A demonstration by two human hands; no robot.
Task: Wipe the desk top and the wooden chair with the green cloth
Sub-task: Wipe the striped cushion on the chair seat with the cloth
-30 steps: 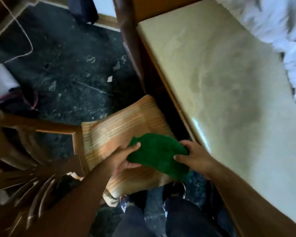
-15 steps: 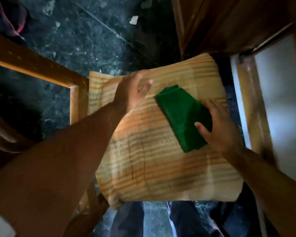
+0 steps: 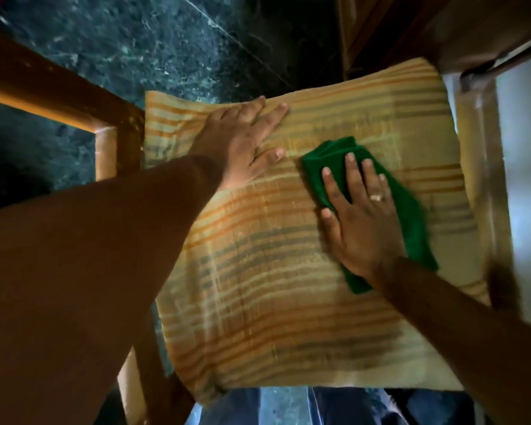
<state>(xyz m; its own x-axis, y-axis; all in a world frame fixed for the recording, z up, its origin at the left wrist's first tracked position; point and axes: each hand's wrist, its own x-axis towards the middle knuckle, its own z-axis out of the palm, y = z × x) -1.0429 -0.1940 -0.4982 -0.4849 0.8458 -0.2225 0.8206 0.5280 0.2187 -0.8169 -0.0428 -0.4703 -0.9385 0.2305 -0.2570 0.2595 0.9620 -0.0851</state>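
The wooden chair [image 3: 105, 127] stands below me, its seat covered by an orange and grey striped cushion [image 3: 273, 286]. The folded green cloth [image 3: 411, 222] lies on the cushion's right half. My right hand [image 3: 359, 216] presses flat on the cloth, fingers spread, a ring on one finger. My left hand [image 3: 242, 142] lies flat on the cushion's upper left part, fingers apart, holding nothing. The desk [image 3: 528, 154] shows only as a pale strip at the right edge, with its wooden frame [image 3: 478, 32] above.
A dark green marbled floor [image 3: 154, 44] lies beyond the chair. The chair's wooden frame runs along the left. My legs in blue trousers [image 3: 350, 406] stand at the cushion's near edge. The desk's edge sits close to the cushion's right side.
The view has dropped from the desk top onto the chair seat. My left hand let go of the cloth and went flat on the cushion. My right hand now presses the cloth flat.
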